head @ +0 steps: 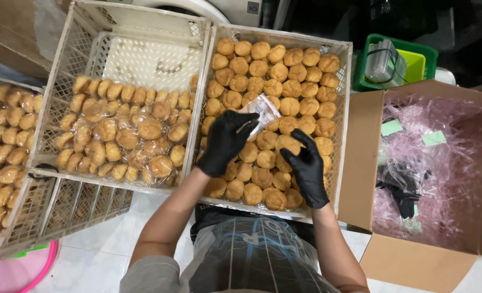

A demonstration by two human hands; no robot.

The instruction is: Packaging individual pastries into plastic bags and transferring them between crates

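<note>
1. Nearest the lens I see a dark apron with pale blue markings (251, 255), just below the near rim of the middle crate (345, 87).
2. My left hand (225, 142), in a black glove, pinches a small clear bag (262, 110) between closed fingers, above the buns in the middle crate.
3. My right hand (307, 168) lies curled on an unwrapped round bun (285, 144) in that crate; I cannot tell whether it grips yet.
4. To do this well, I judge the bag mouth should be held wide and the bun lifted lightly, so the crust is not crushed.
5. The middle crate is nearly full of bare golden buns.
6. The crate on its left (51, 108) holds wrapped buns (124, 135).
7. On its right, a cardboard box (414, 260) holds pink plastic film (447, 163).
</note>
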